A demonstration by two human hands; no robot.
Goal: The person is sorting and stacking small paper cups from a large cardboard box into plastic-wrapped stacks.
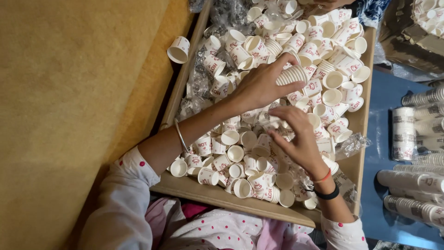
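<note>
A shallow wooden tray (217, 196) in front of me is heaped with several small white paper cups with red print. My left hand (261, 85) reaches over the heap and grips a short nested stack of cups (292, 74) lying on its side. My right hand (298, 136) hovers just below it, fingers spread and curled over loose cups in the middle of the tray; whether it holds one I cannot tell. A thin bangle sits on my left wrist, and red and black bands on my right wrist.
One loose cup (178, 49) lies on the yellow cloth (69, 92) left of the tray. Clear plastic wrap (354, 144) lies among the cups. Long wrapped stacks of cups (411, 180) lie on a blue surface at right. Another person's hand shows at the top edge.
</note>
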